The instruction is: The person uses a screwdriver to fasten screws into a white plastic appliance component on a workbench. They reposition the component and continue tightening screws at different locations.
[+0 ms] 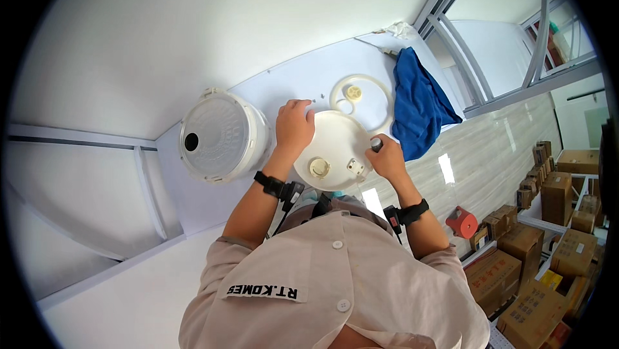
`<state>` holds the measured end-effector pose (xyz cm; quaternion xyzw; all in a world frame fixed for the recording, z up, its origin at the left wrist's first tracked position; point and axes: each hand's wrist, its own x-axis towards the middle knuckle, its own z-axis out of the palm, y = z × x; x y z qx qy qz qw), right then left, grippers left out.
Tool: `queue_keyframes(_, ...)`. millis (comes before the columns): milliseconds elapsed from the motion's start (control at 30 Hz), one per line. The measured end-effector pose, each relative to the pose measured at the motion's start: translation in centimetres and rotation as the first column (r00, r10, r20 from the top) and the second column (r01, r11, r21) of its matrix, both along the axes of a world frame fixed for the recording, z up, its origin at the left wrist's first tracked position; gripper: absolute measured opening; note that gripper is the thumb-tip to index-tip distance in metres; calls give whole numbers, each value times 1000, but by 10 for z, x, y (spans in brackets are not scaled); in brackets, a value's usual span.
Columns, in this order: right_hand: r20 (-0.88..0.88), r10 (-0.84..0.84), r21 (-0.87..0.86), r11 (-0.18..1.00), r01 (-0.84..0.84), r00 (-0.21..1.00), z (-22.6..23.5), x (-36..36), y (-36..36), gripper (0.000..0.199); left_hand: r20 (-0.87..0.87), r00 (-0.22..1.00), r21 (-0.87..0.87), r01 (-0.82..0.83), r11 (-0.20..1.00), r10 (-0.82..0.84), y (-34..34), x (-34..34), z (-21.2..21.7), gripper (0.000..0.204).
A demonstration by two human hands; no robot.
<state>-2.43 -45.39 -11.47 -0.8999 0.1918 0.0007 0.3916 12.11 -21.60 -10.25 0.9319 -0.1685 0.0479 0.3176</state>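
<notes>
A white round lid [338, 139] is tilted at the table's near edge, in front of my body. On its face sit a cream round cap [318, 168] and a small pale block with holes [354, 167]. My left hand [294, 128] is closed at the lid's upper left rim, fingers bent over the edge. Wrapped round a tool with a dark, round-ended handle [376, 145], my right hand [389, 159] is at the lid's right side. The rest of that tool is hidden by the fingers. Each wrist wears a black strap with a small device.
A white lidded bucket [258, 131] stands left, its top showing a dark hole. Beyond the lid lie a cream ring [388, 101] and a yellowish fitting [353, 93]. A blue cloth [419, 101] drapes over the table's right edge. A red stool [462, 222] and cardboard boxes [493, 275] stand right.
</notes>
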Motion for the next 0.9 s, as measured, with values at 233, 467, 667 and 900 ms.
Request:
queue_keyframes(233, 27, -79, 2, 997, 79, 996, 1, -18, -13, 33, -323, 934, 118, -118, 986, 151, -11, 31, -36, 34)
queue_keyframes(467, 14, -133, 24, 991, 132, 991, 0, -24, -26, 32, -293, 941, 198, -112, 974, 168, -25, 47, -38, 29)
queue_keyframes(667, -6, -123, 53, 991, 123, 992, 2, -22, -29, 31, -280, 958, 125, -35, 992, 69, -33, 61, -50, 20)
queue_keyframes(900, 8, -112, 79, 991, 112, 994, -1, -20, -33, 30, -220, 975, 131, 12, 991, 18, -26, 71, -64, 11)
